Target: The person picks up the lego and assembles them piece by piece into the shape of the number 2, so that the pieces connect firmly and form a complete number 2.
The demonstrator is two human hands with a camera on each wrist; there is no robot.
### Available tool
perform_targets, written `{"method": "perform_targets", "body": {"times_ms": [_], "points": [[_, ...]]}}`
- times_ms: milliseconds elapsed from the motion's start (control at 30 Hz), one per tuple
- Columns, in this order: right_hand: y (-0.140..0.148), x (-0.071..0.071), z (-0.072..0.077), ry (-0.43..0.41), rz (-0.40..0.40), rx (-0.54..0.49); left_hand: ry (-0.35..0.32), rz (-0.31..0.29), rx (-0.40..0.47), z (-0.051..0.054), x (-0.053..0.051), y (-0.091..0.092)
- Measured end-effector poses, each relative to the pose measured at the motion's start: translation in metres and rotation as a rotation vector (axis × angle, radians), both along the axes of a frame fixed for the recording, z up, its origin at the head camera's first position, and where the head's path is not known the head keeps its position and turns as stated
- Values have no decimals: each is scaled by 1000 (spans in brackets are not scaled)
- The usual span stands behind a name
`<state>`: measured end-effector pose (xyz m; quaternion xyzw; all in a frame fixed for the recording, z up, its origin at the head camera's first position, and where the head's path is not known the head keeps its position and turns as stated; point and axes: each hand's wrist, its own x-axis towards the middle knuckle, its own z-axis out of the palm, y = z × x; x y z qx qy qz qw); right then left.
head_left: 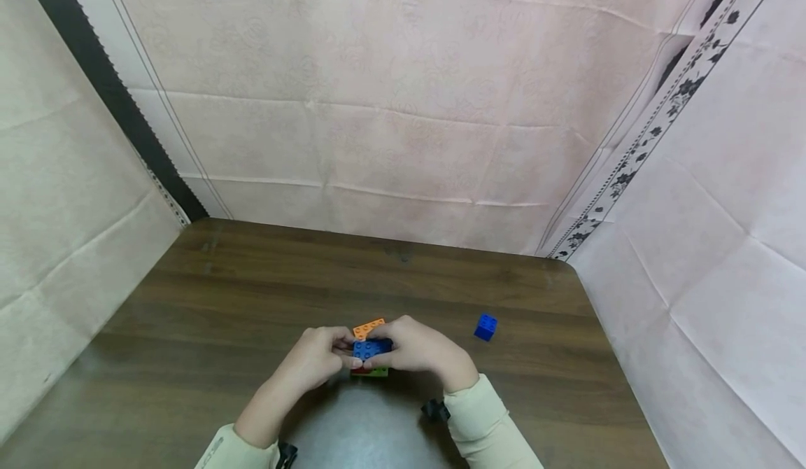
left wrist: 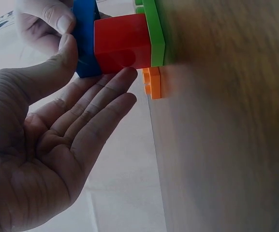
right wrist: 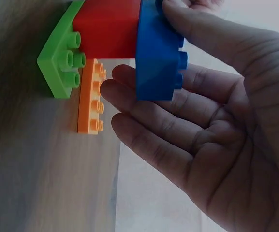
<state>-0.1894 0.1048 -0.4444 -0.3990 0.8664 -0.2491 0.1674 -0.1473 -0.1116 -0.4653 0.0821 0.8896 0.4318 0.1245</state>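
A long blue building brick lies across the top of a red brick. The red brick stands on a flat green brick, whose studs show beside it in the right wrist view. My left hand pinches the blue brick's left end, thumb in front, with fingertips by the red brick. At the other end my right hand holds the blue brick between thumb and fingers. Just behind the stack a flat orange brick lies on the table; whether it touches the green one cannot be told.
A smaller blue brick lies on the wooden table, to the right of my right hand. Pale cloth hangs behind the table and along both sides.
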Motion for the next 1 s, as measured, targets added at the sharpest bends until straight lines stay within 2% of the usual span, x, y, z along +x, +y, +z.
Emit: {"method": "perform_targets", "body": {"times_ms": [233, 400, 633, 833, 1000], "points": [[8, -9, -5, -12, -56, -88, 17, 2, -10, -1, 0, 1], [8, -18, -13, 86, -91, -107, 25, 15, -30, 0, 0, 1], [7, -30, -31, 151, -99, -68, 5, 18, -25, 0, 0, 2], [7, -38, -42, 144, -118, -13, 5, 33, -27, 1, 1, 2], [2, -43, -48, 153, -103, 11, 11, 41, -12, 2, 2, 3]]}}
